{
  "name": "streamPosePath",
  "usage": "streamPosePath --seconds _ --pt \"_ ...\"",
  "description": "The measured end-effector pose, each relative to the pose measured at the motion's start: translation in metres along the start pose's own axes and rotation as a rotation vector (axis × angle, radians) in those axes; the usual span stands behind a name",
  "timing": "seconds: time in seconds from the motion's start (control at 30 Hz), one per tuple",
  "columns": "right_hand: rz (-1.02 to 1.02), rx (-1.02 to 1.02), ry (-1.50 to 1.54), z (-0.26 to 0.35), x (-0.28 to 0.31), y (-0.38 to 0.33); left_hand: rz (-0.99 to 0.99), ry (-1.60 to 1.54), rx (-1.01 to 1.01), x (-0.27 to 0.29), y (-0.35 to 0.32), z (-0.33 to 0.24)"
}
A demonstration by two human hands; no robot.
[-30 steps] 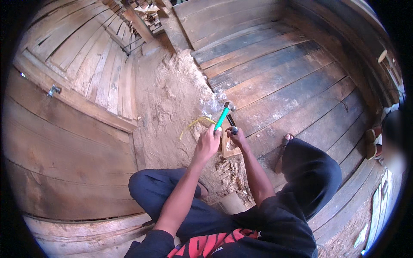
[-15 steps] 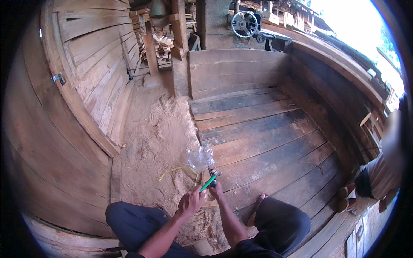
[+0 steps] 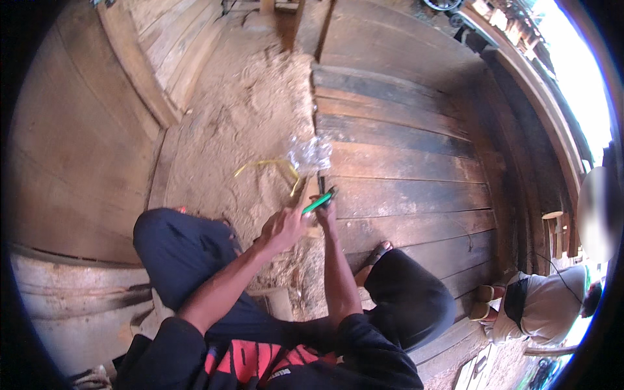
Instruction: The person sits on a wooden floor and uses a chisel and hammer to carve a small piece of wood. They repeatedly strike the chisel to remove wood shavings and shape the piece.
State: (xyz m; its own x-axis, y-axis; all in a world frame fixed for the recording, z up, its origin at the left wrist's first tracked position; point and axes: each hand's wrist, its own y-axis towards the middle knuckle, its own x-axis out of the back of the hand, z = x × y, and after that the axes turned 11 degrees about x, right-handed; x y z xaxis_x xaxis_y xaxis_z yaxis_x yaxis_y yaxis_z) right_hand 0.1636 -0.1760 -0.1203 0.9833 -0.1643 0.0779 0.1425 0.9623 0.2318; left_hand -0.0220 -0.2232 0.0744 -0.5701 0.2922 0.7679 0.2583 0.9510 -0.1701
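I squat on a wooden plank floor (image 3: 403,162) beside a patch of sawdust (image 3: 240,123). My right hand (image 3: 325,211) grips a tool with a green handle (image 3: 318,203), its dark tip pointing toward the floor's edge. My left hand (image 3: 284,227) is beside it, fingers around a small pale wooden piece (image 3: 308,195); how firmly it holds is hard to tell. Just beyond the hands lie a crumpled clear plastic bag (image 3: 311,155) and a yellow strap (image 3: 270,166) on the sawdust.
Curved wooden plank walls (image 3: 78,149) rise on the left and a raised wooden ledge (image 3: 520,130) runs along the right. Another person in a white shirt (image 3: 543,309) sits at the lower right. A wooden post (image 3: 289,23) stands at the top.
The view swung down and left, so the hands sit higher and larger in frame. The green-handled tool tilted from upright to nearly level. The person at the lower right came into view.
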Motion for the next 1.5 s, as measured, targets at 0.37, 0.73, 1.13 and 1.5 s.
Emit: streamPosePath --seconds 0.37,0.73,1.13,1.5 --pt "-0.02 0.024 0.007 -0.01 0.003 0.003 -0.031 -0.134 -0.013 -0.011 0.006 0.007" --pt "-0.008 -0.097 0.015 -0.018 0.006 0.022 -0.022 -0.238 0.014 0.006 0.009 -0.002" --pt "-0.034 -0.112 -0.02 0.0 -0.002 0.034 -0.007 -0.206 0.08 0.005 0.049 -0.004" --pt "-0.011 -0.117 0.044 0.013 -0.006 0.033 0.003 -0.13 0.137 -0.001 0.049 0.004"
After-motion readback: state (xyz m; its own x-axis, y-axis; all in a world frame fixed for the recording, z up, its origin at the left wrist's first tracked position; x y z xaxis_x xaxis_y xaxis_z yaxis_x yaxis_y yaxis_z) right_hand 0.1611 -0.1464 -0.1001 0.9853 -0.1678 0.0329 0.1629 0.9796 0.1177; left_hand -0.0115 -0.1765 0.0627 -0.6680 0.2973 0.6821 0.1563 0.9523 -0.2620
